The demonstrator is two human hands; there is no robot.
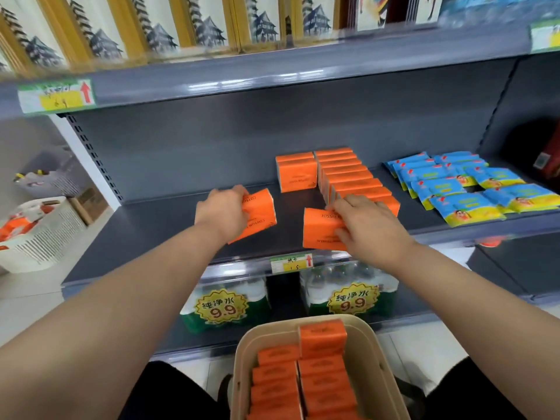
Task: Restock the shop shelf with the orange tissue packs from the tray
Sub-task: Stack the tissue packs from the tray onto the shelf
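Both hands are loaded at the moment. My landmark is the standing row of orange packs (351, 177) on the shelf (169, 225). A lone pack (295, 175) stands just left of the row's back end, starting a second column, and the bare strip in front of it looks like the slot to fill.

The left hand (222, 212) has its grip curled round a tilted pack (262, 210). It's held left of the row, and its long axis slants away from me toward the back panel. The right hand (368, 225) pinches a second pack (318, 230) by its right edge with the broad face up, just beside the row's front end (can't tell if they actually touch).

The slot lies between the two grips. I'd say the left pack is nearer, but it needs turning upright and square to the row before it goes down.

Plenty of spare packs (321, 380) sit in the tray (242, 353), well in front of the row, down by my knees.
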